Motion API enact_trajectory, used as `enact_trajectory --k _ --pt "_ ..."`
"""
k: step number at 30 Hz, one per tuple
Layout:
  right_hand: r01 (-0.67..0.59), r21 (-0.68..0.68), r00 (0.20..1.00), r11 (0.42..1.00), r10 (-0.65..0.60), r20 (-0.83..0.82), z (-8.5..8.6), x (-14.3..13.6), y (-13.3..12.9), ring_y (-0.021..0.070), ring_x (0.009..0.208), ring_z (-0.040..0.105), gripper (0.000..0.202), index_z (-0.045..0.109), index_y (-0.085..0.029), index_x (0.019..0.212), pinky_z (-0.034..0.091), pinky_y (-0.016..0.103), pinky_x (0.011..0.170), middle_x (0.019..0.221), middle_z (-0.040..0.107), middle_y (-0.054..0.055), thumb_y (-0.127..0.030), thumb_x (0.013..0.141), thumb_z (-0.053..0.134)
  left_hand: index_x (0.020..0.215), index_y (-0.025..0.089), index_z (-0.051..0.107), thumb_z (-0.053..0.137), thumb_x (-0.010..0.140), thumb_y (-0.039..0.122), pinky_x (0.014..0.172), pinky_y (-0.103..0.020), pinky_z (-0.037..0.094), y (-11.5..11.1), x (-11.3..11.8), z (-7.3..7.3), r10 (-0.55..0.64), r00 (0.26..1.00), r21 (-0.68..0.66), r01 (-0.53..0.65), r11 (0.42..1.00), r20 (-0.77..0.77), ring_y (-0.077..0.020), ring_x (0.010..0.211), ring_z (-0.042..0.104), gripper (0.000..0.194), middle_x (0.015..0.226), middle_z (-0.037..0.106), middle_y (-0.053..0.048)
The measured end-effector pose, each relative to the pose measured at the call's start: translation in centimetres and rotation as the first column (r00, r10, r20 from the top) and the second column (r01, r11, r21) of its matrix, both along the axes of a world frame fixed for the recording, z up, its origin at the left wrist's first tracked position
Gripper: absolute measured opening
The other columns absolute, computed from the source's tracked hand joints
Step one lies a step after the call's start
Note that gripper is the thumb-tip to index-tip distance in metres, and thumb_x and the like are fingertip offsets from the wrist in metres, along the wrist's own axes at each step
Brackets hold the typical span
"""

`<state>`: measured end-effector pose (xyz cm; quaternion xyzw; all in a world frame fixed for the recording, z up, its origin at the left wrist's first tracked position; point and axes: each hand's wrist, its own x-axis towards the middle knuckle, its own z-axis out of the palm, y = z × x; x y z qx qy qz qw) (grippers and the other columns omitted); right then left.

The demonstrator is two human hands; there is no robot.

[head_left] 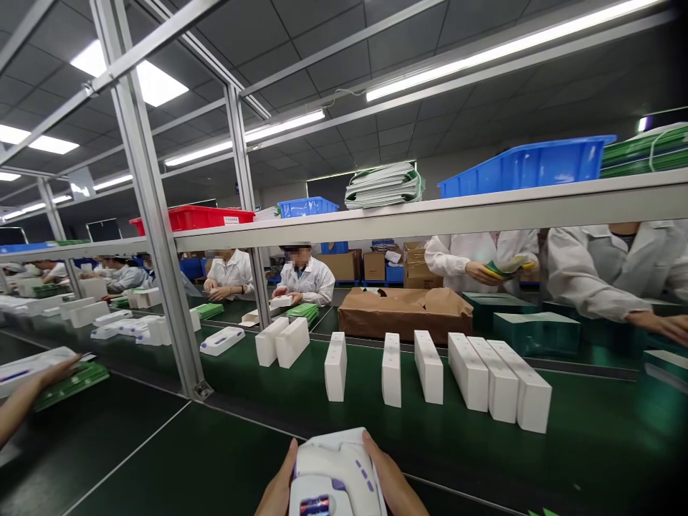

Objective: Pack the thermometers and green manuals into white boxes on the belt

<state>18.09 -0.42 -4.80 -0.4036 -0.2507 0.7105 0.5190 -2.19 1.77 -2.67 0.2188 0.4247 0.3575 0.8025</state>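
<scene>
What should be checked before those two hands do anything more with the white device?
1. Both hands on device: ok. Left hand and right hand clasp the white device from either side.
2. Device fully in view: not ok, its lower part is cut off.
3. Belt ahead bare: ok.
4. White boxes apart from the hands: ok, standing farther up the belt.
5. Other person's hand at left: ok, apart.

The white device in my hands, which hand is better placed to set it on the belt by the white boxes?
Probably the right. Both hands grip the white device, but the right hand lies nearer the row of white boxes, which stand ahead and rightward; the left hand is farther.
</scene>
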Motion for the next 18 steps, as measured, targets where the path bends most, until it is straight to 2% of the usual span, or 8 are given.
enact_trajectory --k 8,14,18 --pt "-0.001 -0.006 1.000 1.000 0.001 -0.023 -0.05 -0.26 0.01 0.0290 0.104 0.061 0.059 0.067 -0.013 0.095 0.045 0.037 0.091 0.093 0.071 0.011 -0.064 0.065 0.070 0.116 0.009 0.057 0.065 0.074 0.055 0.083 -0.041 0.049 0.08 -0.27 -0.38 -0.006 0.999 -0.004 0.006 1.000 0.034 -0.0330 0.088 0.068 0.062 0.091 0.072 -0.014" --pt "0.023 -0.016 1.000 1.000 -0.023 -0.019 -0.43 -0.29 0.22 0.0283 0.104 0.062 0.061 0.065 -0.012 0.100 0.046 0.036 0.091 0.096 0.071 0.012 -0.063 0.066 0.069 0.116 0.010 0.058 0.064 0.075 0.055 0.085 -0.040 0.048 0.01 -0.26 -0.10 -0.025 0.998 0.003 0.025 1.000 0.057 -0.0327 0.091 0.067 0.062 0.095 0.072 -0.014" --pt "-0.006 -0.006 0.998 1.000 0.005 -0.068 -0.46 -0.32 0.26 0.0269 0.106 0.061 0.063 0.064 -0.011 0.101 0.045 0.034 0.092 0.102 0.070 0.013 -0.065 0.069 0.066 0.115 0.009 0.058 0.065 0.075 0.055 0.084 -0.040 0.048 -0.20 -0.09 0.11 -0.011 0.999 -0.017 0.012 1.000 0.050 -0.0324 0.090 0.068 0.061 0.093 0.072 -0.014"
